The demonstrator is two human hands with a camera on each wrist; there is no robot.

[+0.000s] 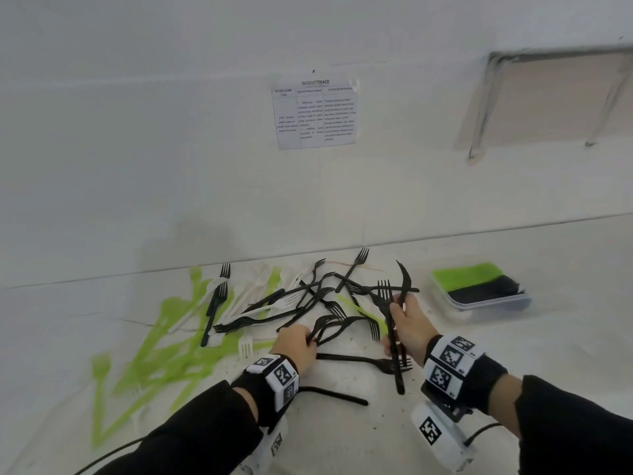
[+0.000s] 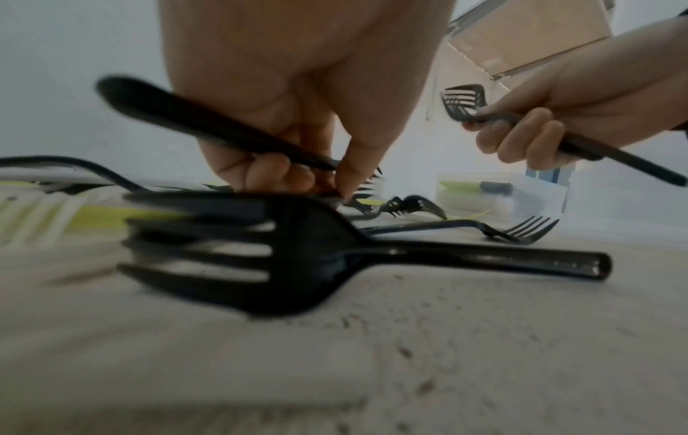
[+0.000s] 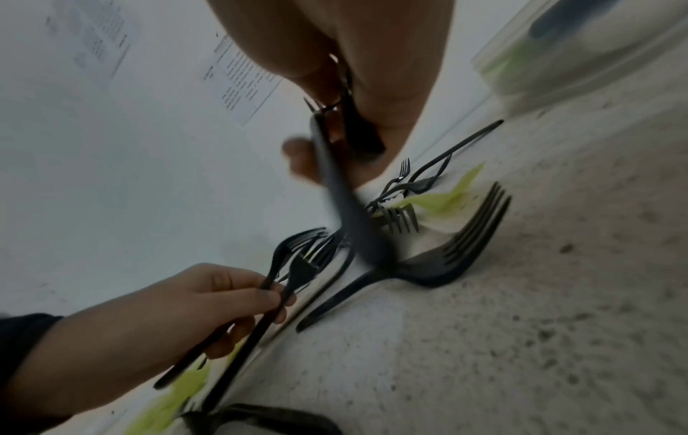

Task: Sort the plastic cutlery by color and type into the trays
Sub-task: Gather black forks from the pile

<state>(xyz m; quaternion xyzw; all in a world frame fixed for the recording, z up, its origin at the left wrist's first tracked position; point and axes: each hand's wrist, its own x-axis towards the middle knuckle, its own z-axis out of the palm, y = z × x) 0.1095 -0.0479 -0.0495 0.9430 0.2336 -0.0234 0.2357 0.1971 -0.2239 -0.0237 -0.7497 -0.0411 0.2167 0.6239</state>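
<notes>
A tangle of black forks (image 1: 308, 296) lies mid-table, with white cutlery (image 1: 255, 286) behind it and green cutlery (image 1: 161, 347) spread to the left. My left hand (image 1: 308, 339) grips two curved black forks (image 1: 329, 327) at the near side of the pile; the left wrist view shows its fingers (image 2: 268, 170) pinching a black handle (image 2: 208, 123). My right hand (image 1: 394, 311) holds a bunch of black forks (image 1: 385, 296) upright, tines up, handles hanging below the palm. In the right wrist view those handles (image 3: 346, 206) cross in front of the left hand (image 3: 208, 294).
A clear plastic tray (image 1: 486, 303) at the right holds green cutlery at the back and black in front. Loose black forks (image 1: 363, 359) lie on the table between my wrists. A printed sheet (image 1: 315, 113) hangs on the wall behind.
</notes>
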